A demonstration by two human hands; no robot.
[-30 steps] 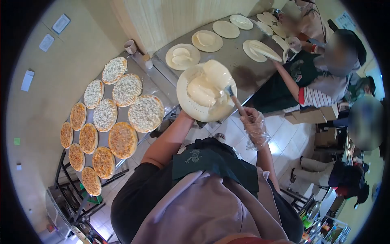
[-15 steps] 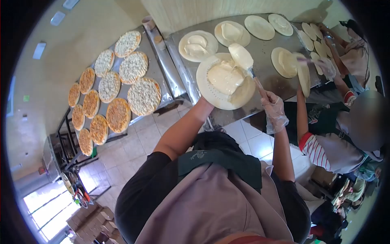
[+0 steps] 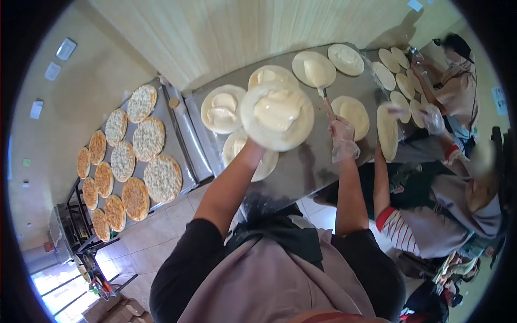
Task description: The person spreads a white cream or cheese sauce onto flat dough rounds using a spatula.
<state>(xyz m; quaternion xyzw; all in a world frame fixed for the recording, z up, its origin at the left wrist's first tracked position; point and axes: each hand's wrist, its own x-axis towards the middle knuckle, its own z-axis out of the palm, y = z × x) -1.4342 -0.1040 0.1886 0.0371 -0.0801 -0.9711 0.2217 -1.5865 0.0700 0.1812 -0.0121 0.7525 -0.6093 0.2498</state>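
Observation:
My left hand (image 3: 252, 146) is under a round pizza base (image 3: 277, 115) and holds it up over the steel table (image 3: 301, 167); the base is covered with white creamy sauce. My right hand (image 3: 341, 139), in a clear plastic glove, grips the wooden handle of a spatula (image 3: 322, 83). The spatula's blade carries a lump of white sauce and sits just right of the raised base, above another base on the table.
Several sauced and plain bases lie on the steel table, one (image 3: 223, 109) to the left. To the left, a second table (image 3: 177, 134) bears several topped pizzas (image 3: 161, 178). A co-worker (image 3: 458, 199) on the right handles a base (image 3: 386, 132); another person stands at the far end.
My view has swung over the steel table. The raised base has stayed in my left hand, and the spatula has lifted off it, loaded with sauce, to its right.

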